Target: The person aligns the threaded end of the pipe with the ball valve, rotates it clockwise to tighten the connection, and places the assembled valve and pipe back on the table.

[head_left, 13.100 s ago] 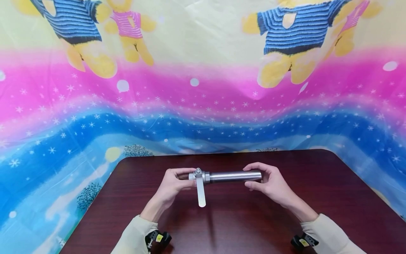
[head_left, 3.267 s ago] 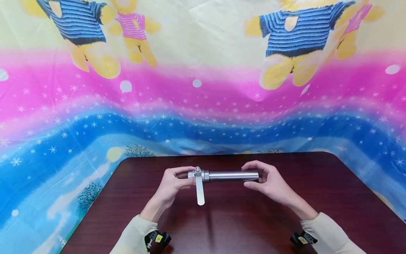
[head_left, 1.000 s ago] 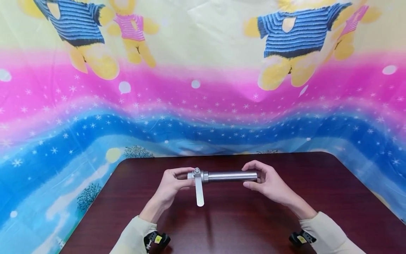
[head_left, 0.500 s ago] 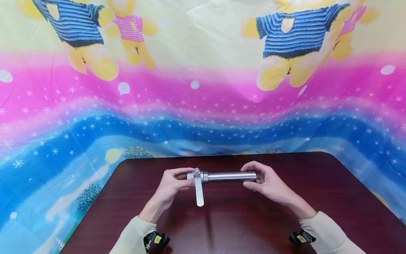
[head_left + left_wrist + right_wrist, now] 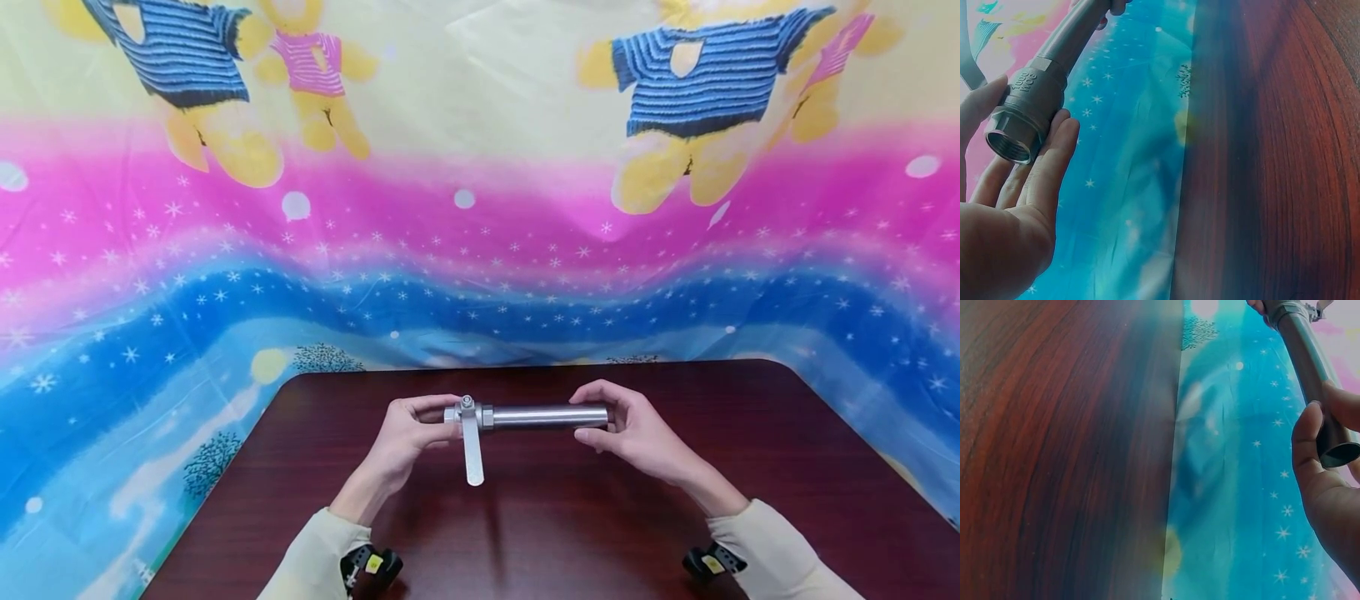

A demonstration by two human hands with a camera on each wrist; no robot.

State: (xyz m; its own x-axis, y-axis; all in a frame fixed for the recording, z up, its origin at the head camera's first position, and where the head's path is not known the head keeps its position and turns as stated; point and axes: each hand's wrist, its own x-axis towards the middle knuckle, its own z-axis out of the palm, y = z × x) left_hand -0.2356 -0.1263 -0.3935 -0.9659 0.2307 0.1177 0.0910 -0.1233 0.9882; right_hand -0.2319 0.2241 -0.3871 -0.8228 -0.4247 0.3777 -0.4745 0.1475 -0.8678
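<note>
A steel ball valve (image 5: 467, 414) with a flat lever handle (image 5: 472, 454) is joined to a straight metal pipe (image 5: 547, 417). Both are held level above the table. My left hand (image 5: 405, 437) grips the valve body between thumb and fingers. In the left wrist view the valve's threaded open end (image 5: 1011, 147) faces my palm, and raised lettering shows on the body. My right hand (image 5: 637, 429) pinches the pipe near its far end. The pipe's hollow end (image 5: 1340, 453) shows in the right wrist view. The lever points toward me, across the pipe.
A dark red wooden table (image 5: 540, 533) with rounded far corners lies below. Behind it hangs a printed curtain (image 5: 480, 250) with bears and snowflakes. Black wrist cameras (image 5: 375, 567) sit by both sleeves.
Compared with 13 seconds ago, the pipe and valve sit slightly further left, and less pipe reaches into my right hand. Over the last second almost nothing moves, apart from a slight view shift.
</note>
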